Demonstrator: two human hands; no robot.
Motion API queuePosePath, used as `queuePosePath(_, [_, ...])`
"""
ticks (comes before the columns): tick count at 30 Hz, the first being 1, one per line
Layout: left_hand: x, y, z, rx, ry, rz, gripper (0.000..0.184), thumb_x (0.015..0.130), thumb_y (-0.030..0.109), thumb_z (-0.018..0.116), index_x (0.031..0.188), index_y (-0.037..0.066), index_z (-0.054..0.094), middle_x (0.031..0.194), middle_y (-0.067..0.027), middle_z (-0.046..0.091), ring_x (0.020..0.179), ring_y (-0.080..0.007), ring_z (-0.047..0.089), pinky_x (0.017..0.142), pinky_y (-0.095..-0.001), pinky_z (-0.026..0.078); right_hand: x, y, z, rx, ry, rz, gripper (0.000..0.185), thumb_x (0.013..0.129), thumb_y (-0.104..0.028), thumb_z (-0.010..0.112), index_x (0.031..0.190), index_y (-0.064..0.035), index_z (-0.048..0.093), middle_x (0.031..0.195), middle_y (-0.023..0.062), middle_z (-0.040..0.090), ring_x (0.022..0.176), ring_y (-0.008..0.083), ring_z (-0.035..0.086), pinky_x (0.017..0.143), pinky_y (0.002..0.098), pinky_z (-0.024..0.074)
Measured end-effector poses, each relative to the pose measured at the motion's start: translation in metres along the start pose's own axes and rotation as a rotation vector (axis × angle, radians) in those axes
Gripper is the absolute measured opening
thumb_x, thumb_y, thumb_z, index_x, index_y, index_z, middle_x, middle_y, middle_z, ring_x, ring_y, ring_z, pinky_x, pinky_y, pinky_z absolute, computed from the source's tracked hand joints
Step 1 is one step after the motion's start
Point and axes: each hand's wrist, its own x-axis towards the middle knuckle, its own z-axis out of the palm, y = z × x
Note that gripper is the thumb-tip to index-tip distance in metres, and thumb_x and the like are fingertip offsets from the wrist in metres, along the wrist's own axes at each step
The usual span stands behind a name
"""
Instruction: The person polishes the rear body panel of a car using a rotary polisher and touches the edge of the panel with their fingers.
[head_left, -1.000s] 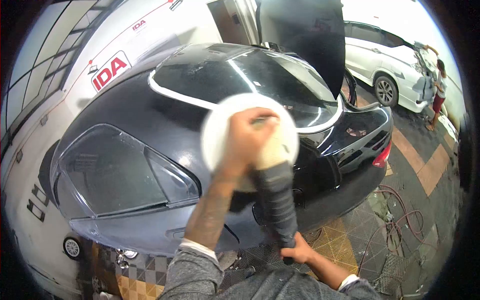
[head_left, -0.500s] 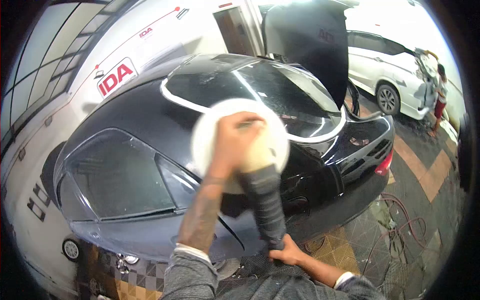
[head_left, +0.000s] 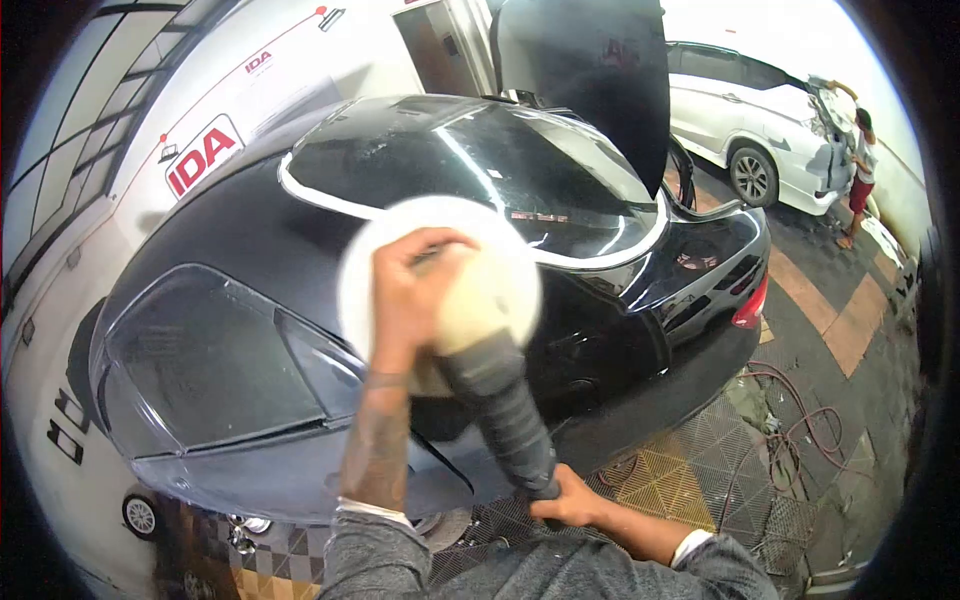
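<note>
Both my hands are on a polisher (head_left: 495,395) with a cream-coloured head, a dark wrapped handle and a round white pad (head_left: 368,265). Around the front grip of its head curls my left hand (head_left: 405,300), fingers closed. My right hand (head_left: 570,498) grasps the rear end of the handle. The pad lies over the rear side panel of a black car (head_left: 610,345), just below the rear window (head_left: 400,165). White tape (head_left: 590,262) edges that glass. Blur softens the pad and head, and the pad's underside is hidden.
The black car's boot lid (head_left: 580,80) stands raised. Hoses (head_left: 800,420) lie on the floor at right. Farther off, a person (head_left: 862,170) stands at a white car (head_left: 720,100). A wheel (head_left: 140,516) is at lower left.
The view has shifted, so the cars appear farther left and higher. The polisher's head has swung left in view with my left hand, tilting the handle more. Both hands keep their grip.
</note>
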Motion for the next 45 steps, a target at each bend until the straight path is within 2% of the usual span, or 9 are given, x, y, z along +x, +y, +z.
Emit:
queuePosePath(6, [-0.009,-0.016,0.119,-0.028,-0.132,0.059,0.019,0.081,0.017,0.068,0.088,0.001,0.075,0.087,-0.0156,0.074,0.083,-0.024,0.072,0.081,-0.0342,0.054,-0.051,0.074,-0.009,0.423,0.266,-0.149,0.046,0.068,0.002,0.063,0.113,0.0078,0.054,0.071,0.0142,0.064,0.064,0.0237,0.065,0.059,0.0358,0.0526])
queuePosePath(10, [-0.015,-0.006,0.135,-0.048,-0.193,-0.019,0.019,0.08,0.019,0.07,0.088,0.002,0.076,0.086,-0.0158,0.074,0.08,-0.0242,0.073,0.078,-0.0332,0.054,-0.054,0.066,0.001,0.48,0.274,-0.123,0.05,0.066,0.004,0.062,0.115,0.009,0.053,0.074,0.0149,0.064,0.063,0.0257,0.064,0.058,0.0364,0.0527])
queuePosePath(20, [0.009,0.008,-0.046,0.152,0.017,0.045,0.016,0.086,0.012,0.065,0.09,0.0,0.075,0.088,-0.0079,0.074,0.085,-0.0138,0.067,0.082,-0.0284,0.052,0.04,-0.018,0.034,0.117,0.03,-0.121,0.04,0.074,-0.005,0.071,0.11,0.0021,0.054,0.079,0.0069,0.065,0.067,0.0152,0.063,0.063,0.0322,0.0525])
queuePosePath(26, [0.019,0.021,-0.118,-0.089,0.192,-0.062,0.022,0.093,0.014,0.059,0.098,-0.005,0.071,0.089,-0.0136,0.072,0.08,-0.0165,0.07,0.072,-0.0292,0.056,0.066,-0.067,0.031,-0.02,-0.006,-0.344,0.062,0.077,-0.017,0.076,0.13,0.0038,0.052,0.117,0.0156,0.065,0.104,0.0223,0.063,0.092,0.0376,0.0504])
queuePosePath(30, [0.01,0.014,-0.083,-0.018,0.076,-0.083,0.021,0.092,0.012,0.06,0.098,-0.004,0.071,0.089,-0.0129,0.073,0.078,-0.016,0.069,0.073,-0.0289,0.056,0.038,-0.048,0.031,0.064,-0.002,-0.495,0.075,0.079,-0.036,0.079,0.136,0.0039,0.05,0.132,0.0193,0.06,0.123,0.0269,0.057,0.104,0.0386,0.0434])
queuePosePath(32, [0.004,0.009,-0.043,0.044,0.05,-0.023,0.018,0.088,0.01,0.062,0.093,-0.002,0.074,0.088,-0.01,0.074,0.08,-0.0141,0.068,0.077,-0.028,0.054,0.017,-0.042,0.03,-0.035,0.146,-0.059,0.072,0.077,-0.039,0.081,0.129,0.0039,0.056,0.128,0.0188,0.063,0.12,0.0271,0.058,0.104,0.0383,0.0438])
queuePosePath(36, [-0.005,-0.009,0.049,0.022,-0.017,0.023,0.017,0.085,0.012,0.065,0.089,-0.002,0.074,0.087,-0.0109,0.074,0.084,-0.0181,0.07,0.082,-0.0327,0.054,-0.03,0.001,0.001,-0.012,0.347,0.082,0.044,0.074,-0.022,0.08,0.107,0.0022,0.064,0.085,0.0086,0.069,0.076,0.02,0.064,0.074,0.0347,0.0525])
queuePosePath(41, [-0.007,-0.014,0.137,0.009,-0.119,0.055,0.019,0.081,0.017,0.069,0.087,0.0,0.075,0.085,-0.0165,0.074,0.08,-0.0257,0.073,0.078,-0.0342,0.055,-0.058,0.075,-0.012,0.29,0.386,0.038,0.055,0.07,-0.012,0.078,0.117,0.0041,0.055,0.097,0.0118,0.066,0.081,0.0204,0.064,0.074,0.0338,0.053])
queuePosePath(45, [-0.008,-0.005,0.126,0.023,-0.102,0.026,0.019,0.08,0.018,0.07,0.086,0.001,0.075,0.083,-0.017,0.073,0.077,-0.0266,0.073,0.075,-0.0341,0.055,-0.047,0.104,-0.011,0.327,0.372,0.029,0.057,0.07,-0.011,0.074,0.121,0.0048,0.053,0.103,0.0131,0.065,0.085,0.022,0.064,0.075,0.0354,0.0535])
